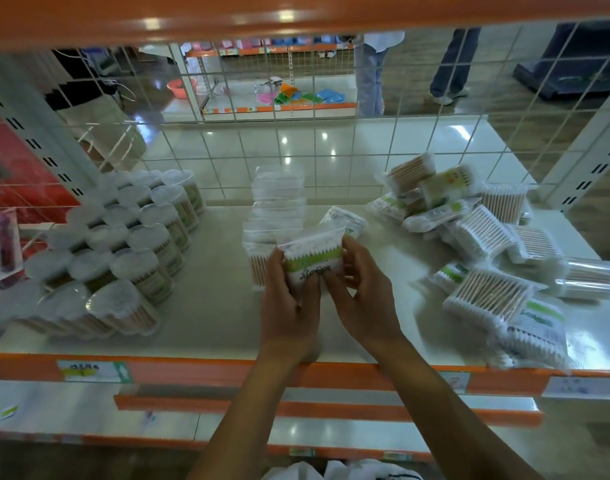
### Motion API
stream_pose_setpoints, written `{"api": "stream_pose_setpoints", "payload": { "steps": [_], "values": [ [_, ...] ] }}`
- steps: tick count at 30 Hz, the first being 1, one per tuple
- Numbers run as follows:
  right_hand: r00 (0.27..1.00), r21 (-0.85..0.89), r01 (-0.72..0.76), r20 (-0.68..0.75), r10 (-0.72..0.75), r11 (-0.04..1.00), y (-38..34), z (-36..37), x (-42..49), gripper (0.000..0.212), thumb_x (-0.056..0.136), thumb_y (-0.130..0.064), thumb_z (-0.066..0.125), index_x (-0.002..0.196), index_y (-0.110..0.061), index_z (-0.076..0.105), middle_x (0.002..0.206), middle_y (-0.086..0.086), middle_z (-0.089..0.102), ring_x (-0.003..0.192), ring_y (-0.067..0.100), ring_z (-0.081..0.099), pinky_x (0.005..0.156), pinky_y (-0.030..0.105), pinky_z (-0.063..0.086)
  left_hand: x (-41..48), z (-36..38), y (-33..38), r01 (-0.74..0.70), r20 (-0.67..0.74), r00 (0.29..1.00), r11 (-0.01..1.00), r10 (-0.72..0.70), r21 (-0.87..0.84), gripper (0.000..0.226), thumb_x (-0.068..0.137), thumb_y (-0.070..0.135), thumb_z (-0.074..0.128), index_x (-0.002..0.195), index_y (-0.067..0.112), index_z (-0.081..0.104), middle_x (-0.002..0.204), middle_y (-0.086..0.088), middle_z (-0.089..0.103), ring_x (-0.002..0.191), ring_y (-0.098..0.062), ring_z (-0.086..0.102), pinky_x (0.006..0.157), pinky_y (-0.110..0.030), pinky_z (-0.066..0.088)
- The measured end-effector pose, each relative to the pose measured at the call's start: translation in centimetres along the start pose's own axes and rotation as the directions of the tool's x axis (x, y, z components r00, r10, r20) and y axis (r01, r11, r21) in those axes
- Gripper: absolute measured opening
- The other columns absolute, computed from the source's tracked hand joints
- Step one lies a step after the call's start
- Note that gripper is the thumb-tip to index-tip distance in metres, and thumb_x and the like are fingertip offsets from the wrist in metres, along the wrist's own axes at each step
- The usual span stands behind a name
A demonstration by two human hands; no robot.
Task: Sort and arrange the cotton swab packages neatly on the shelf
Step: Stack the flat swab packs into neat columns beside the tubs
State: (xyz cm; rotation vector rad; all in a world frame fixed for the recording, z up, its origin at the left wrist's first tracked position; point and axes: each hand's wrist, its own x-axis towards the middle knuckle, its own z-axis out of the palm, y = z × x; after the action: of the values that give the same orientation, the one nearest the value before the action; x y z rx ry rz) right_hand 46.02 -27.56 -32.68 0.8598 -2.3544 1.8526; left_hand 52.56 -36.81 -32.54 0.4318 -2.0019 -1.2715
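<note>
While both hands grip one swab packet (312, 256), label blurred, perhaps green-banded.

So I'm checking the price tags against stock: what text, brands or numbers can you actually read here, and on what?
None can be read.
held package, between left hand and right hand: green band and dark script, too blurred to read.
shelf-edge tag: dark characters, too blurred to read.
right-hand tags: faint print, illegible.
loose packages: green labels, too small to read.
tubs: labels blurred.
</note>
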Motion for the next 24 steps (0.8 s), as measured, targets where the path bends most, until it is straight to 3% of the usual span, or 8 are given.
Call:
{"api": "stream_pose_setpoints", "payload": {
  "steps": [3,7,11,14,16,18,20,24],
  "values": [
    [0.999,0.06,-0.007,-0.044,0.01,0.998,-0.8,0.0,0.0,0.04,0.08,-0.031,0.057,0.119,-0.03,0.048,0.1,-0.025,0.059,0.088,-0.004,0.061,0.072,0.011,0.049,-0.2,-0.3,0.1,-0.05,-0.059,0.997,0.998,0.053,0.049,0.053,0.085,0.038,0.055,0.131,0.018,0.04,0.112,0.013,0.054,0.094,0.012,0.056,0.071,-0.002,0.042],
    [0.993,0.084,0.022,-0.119,-0.012,0.996,-2.0,-0.1,-0.2,0.035,0.077,-0.043,0.056,0.109,-0.044,0.042,0.096,-0.032,0.056,0.088,-0.013,0.058,0.07,0.007,0.046,-0.7,-0.5,0.6,-0.121,-0.155,0.977,0.981,0.145,0.154,0.051,0.086,0.039,0.056,0.129,0.014,0.043,0.122,-0.006,0.05,0.106,-0.014,0.055,0.086,-0.004,0.039],
    [0.995,0.129,0.065,-0.088,-0.053,0.99,-2.7,0.3,-0.8,0.033,0.077,-0.039,0.058,0.109,-0.036,0.049,0.098,-0.025,0.061,0.089,-0.009,0.06,0.074,0.009,0.047,-1.2,-0.4,1.7,-0.134,-0.062,0.989,0.991,0.135,0.024,0.052,0.092,0.047,0.049,0.132,0.014,0.044,0.127,-0.003,0.052,0.113,-0.019,0.056,0.089,-0.026,0.05],
    [0.995,0.158,0.099,-0.005,-0.099,0.983,-2.7,0.6,-1.2,0.035,0.081,-0.016,0.067,0.114,-0.019,0.057,0.109,-0.008,0.063,0.099,0.002,0.061,0.08,0.016,0.049,-1.2,-0.7,1.9,-0.037,-0.014,0.999,0.989,0.035,-0.141,0.059,0.086,0.042,0.053,0.136,0.012,0.043,0.127,-0.001,0.056,0.114,-0.015,0.058,0.089,-0.026,0.051],
    [0.989,0.163,0.134,0.046,-0.143,0.978,-2.6,0.6,-1.3,0.039,0.079,-0.009,0.067,0.117,-0.014,0.059,0.114,-0.002,0.061,0.102,0.009,0.062,0.082,0.024,0.052,-1.0,-1.1,1.4,0.021,-0.009,1.0,0.99,-0.022,-0.139,0.058,0.083,0.044,0.055,0.133,0.014,0.046,0.119,-0.002,0.059,0.108,-0.014,0.06,0.085,-0.027,0.052],
    [0.981,0.171,0.159,0.085,-0.175,0.972,-2.5,0.7,-1.4,0.04,0.077,-0.014,0.062,0.116,-0.016,0.061,0.114,-0.002,0.06,0.103,0.01,0.061,0.082,0.027,0.054,-0.6,-1.4,0.9,0.068,-0.056,0.996,0.996,-0.071,-0.053,0.046,0.081,0.051,0.052,0.114,0.02,0.053,0.105,-0.003,0.058,0.092,-0.007,0.059,0.076,-0.028,0.051],
    [0.977,0.166,0.158,0.118,-0.178,0.973,-2.5,0.9,-1.5,0.038,0.076,-0.016,0.059,0.114,-0.015,0.063,0.112,-0.004,0.061,0.1,0.007,0.061,0.081,0.023,0.053,-0.2,-1.9,0.4,0.066,-0.095,0.993,0.998,-0.066,0.0,0.025,0.082,0.052,0.047,0.097,0.032,0.051,0.097,-0.002,0.054,0.084,-0.001,0.055,0.072,-0.018,0.046],
    [0.982,0.143,0.135,0.115,-0.152,0.98,-2.2,1.1,-1.6,0.028,0.079,-0.014,0.059,0.105,-0.017,0.066,0.105,-0.007,0.063,0.096,0.007,0.062,0.079,0.025,0.054,0.4,-3.3,-0.6,0.081,-0.067,0.995,0.997,-0.079,0.018,0.014,0.082,0.047,0.052,0.09,0.035,0.049,0.082,0.018,0.059,0.073,0.001,0.055,0.064,-0.01,0.04]
  ]
}}
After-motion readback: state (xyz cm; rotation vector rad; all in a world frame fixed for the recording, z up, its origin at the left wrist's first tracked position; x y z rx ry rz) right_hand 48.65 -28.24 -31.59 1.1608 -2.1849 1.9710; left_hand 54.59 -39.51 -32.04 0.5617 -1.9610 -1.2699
